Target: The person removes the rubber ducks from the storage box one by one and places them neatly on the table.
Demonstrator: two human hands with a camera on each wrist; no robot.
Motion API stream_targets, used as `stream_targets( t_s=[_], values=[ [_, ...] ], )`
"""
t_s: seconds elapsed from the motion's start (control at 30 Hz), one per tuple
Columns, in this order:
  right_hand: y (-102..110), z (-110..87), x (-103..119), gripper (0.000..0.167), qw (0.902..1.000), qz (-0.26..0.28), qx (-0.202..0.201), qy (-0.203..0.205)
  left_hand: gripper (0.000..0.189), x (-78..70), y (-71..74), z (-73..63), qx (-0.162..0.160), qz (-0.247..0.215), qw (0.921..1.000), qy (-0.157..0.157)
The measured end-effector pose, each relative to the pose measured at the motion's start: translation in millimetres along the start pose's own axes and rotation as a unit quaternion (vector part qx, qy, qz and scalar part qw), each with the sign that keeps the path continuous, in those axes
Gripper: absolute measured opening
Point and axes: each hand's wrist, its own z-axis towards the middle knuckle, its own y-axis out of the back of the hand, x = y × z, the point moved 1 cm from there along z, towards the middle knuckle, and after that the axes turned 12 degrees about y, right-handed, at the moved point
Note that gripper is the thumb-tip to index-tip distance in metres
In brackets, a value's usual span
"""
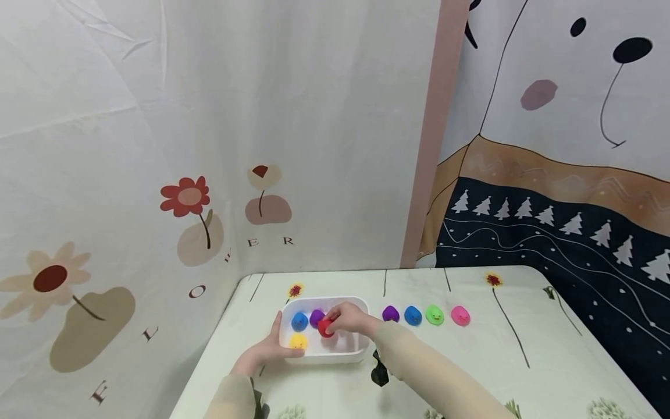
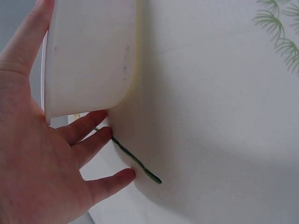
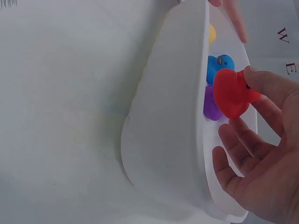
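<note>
A red rubber duck (image 3: 229, 93) is pinched between the thumb and fingers of my right hand (image 1: 349, 319), above the inside of a white plastic bin (image 1: 340, 359). In the bin sit a blue duck (image 1: 299, 321), a purple duck (image 1: 316, 317) and a yellow duck (image 1: 297, 341); the held one partly covers the purple duck in the head view. My left hand (image 1: 269, 347) rests against the bin's near left corner, fingers spread and fairly straight. Its thumb lies along the near rim, as the left wrist view also shows the hand (image 2: 42, 163) touching the outer wall.
Right of the bin a row of ducks stands on the table: purple (image 1: 390, 313), blue (image 1: 413, 315), green (image 1: 434, 315) and pink (image 1: 460, 316). A flower-printed cloth (image 1: 471, 361) covers the table. Printed curtains (image 1: 335, 145) hang behind and at the sides.
</note>
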Motion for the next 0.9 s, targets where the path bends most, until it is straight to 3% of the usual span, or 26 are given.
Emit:
stream_targets(
  t_s=[0.37,0.67,0.9],
  values=[
    [16,-12.9,2,0.021,0.9997,-0.007,0.004,0.024,0.126,3.8,-3.5,2.2,0.010,-0.005,0.9999,-0.003],
    [33,-23.3,0,0.023,0.9994,-0.015,-0.002,0.032,0.127,4.7,-0.9,7.5,-0.001,-0.001,1.0000,-0.005],
    [46,-34.6,2,0.023,0.9998,-0.005,-0.006,0.021,0.127,4.5,-0.4,6.2,0.006,0.002,1.0000,-0.007]
  ],
)
